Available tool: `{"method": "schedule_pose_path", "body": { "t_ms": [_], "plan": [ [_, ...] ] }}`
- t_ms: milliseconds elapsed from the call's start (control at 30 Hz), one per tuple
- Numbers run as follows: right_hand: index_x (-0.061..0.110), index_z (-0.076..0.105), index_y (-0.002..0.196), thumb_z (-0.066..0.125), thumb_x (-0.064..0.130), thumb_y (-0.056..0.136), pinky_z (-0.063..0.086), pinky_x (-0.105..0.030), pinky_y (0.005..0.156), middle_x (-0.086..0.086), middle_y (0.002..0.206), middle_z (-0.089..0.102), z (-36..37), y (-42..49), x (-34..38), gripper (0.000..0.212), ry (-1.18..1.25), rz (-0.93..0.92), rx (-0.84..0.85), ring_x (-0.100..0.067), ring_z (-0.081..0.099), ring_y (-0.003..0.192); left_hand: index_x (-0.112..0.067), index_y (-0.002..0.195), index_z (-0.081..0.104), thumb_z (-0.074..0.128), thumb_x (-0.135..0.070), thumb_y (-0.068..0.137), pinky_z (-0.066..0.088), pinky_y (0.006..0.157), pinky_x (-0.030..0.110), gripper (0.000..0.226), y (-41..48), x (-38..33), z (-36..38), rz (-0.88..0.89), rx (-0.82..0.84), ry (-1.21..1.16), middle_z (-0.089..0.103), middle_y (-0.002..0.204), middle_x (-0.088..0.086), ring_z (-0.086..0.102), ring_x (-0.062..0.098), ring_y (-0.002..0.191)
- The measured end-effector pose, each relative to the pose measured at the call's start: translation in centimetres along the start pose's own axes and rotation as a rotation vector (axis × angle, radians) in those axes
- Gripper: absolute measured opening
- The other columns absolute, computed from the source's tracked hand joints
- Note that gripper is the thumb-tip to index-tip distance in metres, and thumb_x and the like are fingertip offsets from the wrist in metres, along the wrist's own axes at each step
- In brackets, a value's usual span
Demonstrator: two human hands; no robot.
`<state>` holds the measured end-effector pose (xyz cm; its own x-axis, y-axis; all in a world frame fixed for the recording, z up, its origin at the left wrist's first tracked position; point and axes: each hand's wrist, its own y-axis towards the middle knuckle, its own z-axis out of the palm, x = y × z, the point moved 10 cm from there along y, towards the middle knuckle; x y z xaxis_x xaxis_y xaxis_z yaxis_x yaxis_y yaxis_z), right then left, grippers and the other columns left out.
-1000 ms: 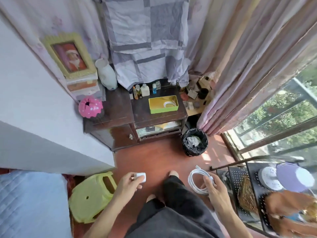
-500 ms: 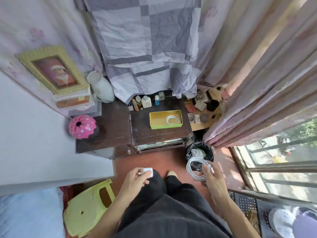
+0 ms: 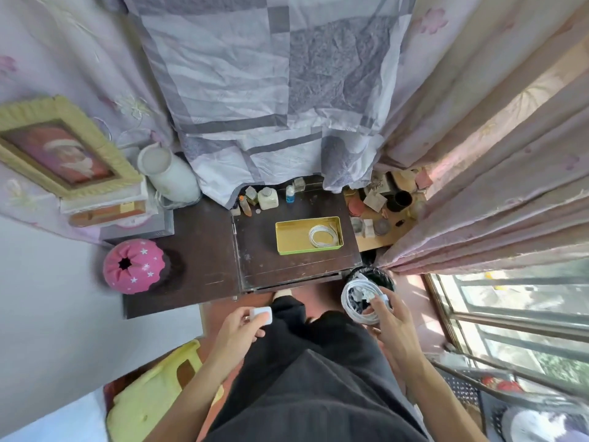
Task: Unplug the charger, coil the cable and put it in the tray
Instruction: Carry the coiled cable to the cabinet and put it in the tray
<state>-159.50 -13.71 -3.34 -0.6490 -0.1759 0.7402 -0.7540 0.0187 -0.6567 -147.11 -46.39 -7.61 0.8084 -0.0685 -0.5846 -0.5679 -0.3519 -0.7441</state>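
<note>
- the left hand (image 3: 241, 327) grips a small white charger block (image 3: 261, 314) between thumb and curled fingers, and the block sticks out past the fingertips toward the cabinet.
- the right hand (image 3: 392, 325) holds a coiled white cable (image 3: 353, 306), with the fingers curled round the near side of the loops and the thumb pressed over a white plug end at the top of the coil.
- block and coil are apart, one in each hand, with the person's dark-trousered legs (image 3: 318, 339) between them.
- the coil hangs over the mouth of a black-lined bin (image 3: 381, 277) that stands on the floor just beside the cabinet's right front corner.
- the yellow-green tray (image 3: 291, 239) sits on the dark wooden cabinet top (image 3: 255, 263), ahead of both hands and well apart from them, nearer the right hand's side.
- another coiled white cable (image 3: 322, 236) lies inside the tray at its right end, and the left part of the tray floor is bare.
- behind the tray stands a row of small bottles (image 3: 267, 198), partly under the hem of a grey checked cloth (image 3: 255, 90).
- on the lower cabinet top to the left are a pink star-dotted round object (image 3: 134, 266), a white jug (image 3: 169, 175) and a framed picture (image 3: 60, 148) leaning on a stack of boxes.
- a yellow plastic stool (image 3: 149, 400) stands on the floor beside the left forearm.
- pale pink curtains (image 3: 478, 154) hang on the right beside a window.
</note>
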Motion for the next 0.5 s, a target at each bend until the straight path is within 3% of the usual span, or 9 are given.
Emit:
{"method": "schedule_pose_path", "body": {
  "t_ms": [133,200,267,433,500],
  "plan": [
    [0.036,0.065,0.125,0.065,0.027,0.099,0.063,-0.046,0.084,-0.010,0.103,0.080,0.8,2.3,-0.5,0.027,0.044,0.082,-0.028,-0.038,0.075,0.108,-0.028,0.115,0.059,0.064,-0.046,0.092,0.051,0.066,0.015,0.029,2.9,-2.5,-0.6,-0.020,0.024,0.017,0.070,0.103,-0.005,0.073,0.007,0.081],
    [0.034,0.061,0.126,0.068,0.034,0.095,0.064,-0.043,0.083,-0.012,0.102,0.080,1.4,3.2,-0.7,0.032,0.097,0.111,-0.037,-0.038,0.076,0.107,-0.029,0.115,0.059,0.064,-0.047,0.092,0.054,0.072,0.020,0.030,3.9,-3.6,-0.8,-0.026,0.020,0.000,0.071,0.103,-0.006,0.073,0.006,0.081],
    [0.032,0.062,0.120,0.073,0.041,0.088,0.065,-0.049,0.085,-0.018,0.103,0.079,2.2,4.3,-0.8,0.035,0.141,0.155,-0.047,-0.037,0.078,0.104,-0.029,0.112,0.060,0.064,-0.046,0.091,0.057,0.078,0.025,0.027,5.1,-4.5,-0.5,-0.034,0.015,-0.015,0.072,0.100,-0.006,0.073,0.003,0.079],
    [0.017,0.071,0.103,0.078,0.038,0.087,0.059,-0.065,0.093,-0.033,0.110,0.072,3.9,9.1,-1.0,0.028,0.051,0.210,-0.049,-0.041,0.074,0.097,-0.034,0.095,0.062,0.068,-0.048,0.087,0.049,0.062,0.018,0.017,8.5,-5.8,1.7,-0.075,-0.049,-0.050,0.075,0.087,-0.007,0.070,-0.006,0.066],
    [0.019,0.073,0.101,0.076,0.034,0.092,0.066,-0.047,0.082,-0.025,0.103,0.075,4.7,12.1,-0.7,0.018,-0.043,0.195,-0.045,-0.030,0.076,0.089,-0.036,0.092,0.062,0.068,-0.048,0.086,0.047,0.059,0.016,0.015,10.5,-6.1,3.2,-0.088,-0.035,-0.045,0.075,0.086,-0.008,0.069,-0.008,0.066]
  ]
}}
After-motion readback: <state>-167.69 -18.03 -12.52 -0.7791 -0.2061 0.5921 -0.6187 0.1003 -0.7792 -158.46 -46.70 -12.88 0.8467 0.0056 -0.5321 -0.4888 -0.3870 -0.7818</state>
